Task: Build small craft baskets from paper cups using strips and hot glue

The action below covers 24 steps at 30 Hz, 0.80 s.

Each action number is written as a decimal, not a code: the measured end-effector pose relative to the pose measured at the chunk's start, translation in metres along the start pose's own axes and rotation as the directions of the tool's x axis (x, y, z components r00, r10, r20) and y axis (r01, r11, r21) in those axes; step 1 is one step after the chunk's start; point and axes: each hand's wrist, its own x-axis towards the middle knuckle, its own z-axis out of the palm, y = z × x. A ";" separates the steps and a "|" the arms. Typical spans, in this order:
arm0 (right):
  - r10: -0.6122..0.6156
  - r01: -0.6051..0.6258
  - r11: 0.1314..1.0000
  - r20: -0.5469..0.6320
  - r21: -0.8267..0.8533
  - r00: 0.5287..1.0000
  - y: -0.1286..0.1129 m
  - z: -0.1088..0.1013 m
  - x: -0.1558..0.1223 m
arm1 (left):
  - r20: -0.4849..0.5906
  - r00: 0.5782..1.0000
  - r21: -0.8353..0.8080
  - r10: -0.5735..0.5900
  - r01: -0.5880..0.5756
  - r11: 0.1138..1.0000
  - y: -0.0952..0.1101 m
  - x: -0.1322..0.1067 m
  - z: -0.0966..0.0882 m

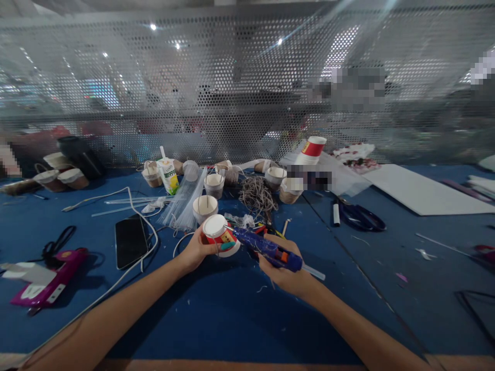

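Note:
My left hand is closed around a red and white paper cup held tilted with its white bottom facing up. My right hand grips a blue hot glue gun, its nozzle pointing left and touching the side of the cup. A clear glue stick pokes out of the gun's rear, to the right. Both hands hover just above the blue table.
A black phone with a white cable lies to the left. Several paper cups, a twine bundle, a juice carton and clear straws crowd the back. Black scissors lie right; a pink case far left. A perforated metal screen stands behind.

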 end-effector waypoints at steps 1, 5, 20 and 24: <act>-0.004 0.004 1.000 -0.002 -0.002 1.000 -0.001 0.000 0.000 | 0.000 1.000 -0.005 -0.003 0.003 1.000 0.000 0.000 0.000; -0.009 0.009 1.000 -0.019 -0.011 1.000 -0.001 -0.001 0.001 | -0.007 1.000 -0.021 -0.014 0.014 1.000 -0.001 0.000 -0.001; -0.023 0.022 0.999 -0.029 -0.031 0.999 0.004 0.001 0.000 | 0.034 0.999 -0.039 -0.031 0.032 0.999 0.002 -0.002 -0.001; -0.025 0.024 0.999 -0.039 -0.026 0.999 0.005 0.001 0.000 | 0.027 0.999 -0.059 -0.035 0.036 0.998 0.001 -0.002 -0.002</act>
